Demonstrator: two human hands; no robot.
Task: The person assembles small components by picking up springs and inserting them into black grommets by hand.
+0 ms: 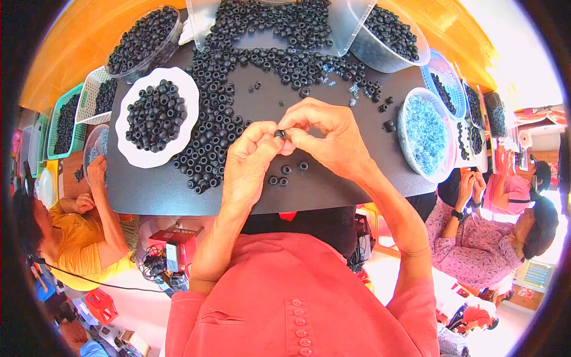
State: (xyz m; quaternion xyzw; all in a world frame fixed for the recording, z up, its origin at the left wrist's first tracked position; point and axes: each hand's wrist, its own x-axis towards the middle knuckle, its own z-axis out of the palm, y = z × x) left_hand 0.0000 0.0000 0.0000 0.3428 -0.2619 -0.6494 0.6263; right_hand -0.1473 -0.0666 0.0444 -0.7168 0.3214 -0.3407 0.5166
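Observation:
Near the middle of the dark table, my left hand point(248, 157) pinches a small black round part point(279, 134) with a hollow end. My right hand point(328, 135) meets it there, thumb and fingertips closed right against the part. Whether the right fingertips also hold something tiny is hidden. Several loose black hollow parts point(285, 169) lie just below my hands. A large spread of the same black parts point(217, 113) covers the table to the left and far side. A few small clear coil springs point(354, 90) lie beyond my right hand.
A white scalloped plate point(126, 143) of black parts stands left; a tub point(404, 140) of pale blue springs stands right. At the back are a clear bin point(256, 40) and round tubs point(380, 59). Co-workers sit left point(89, 238) and right point(482, 250).

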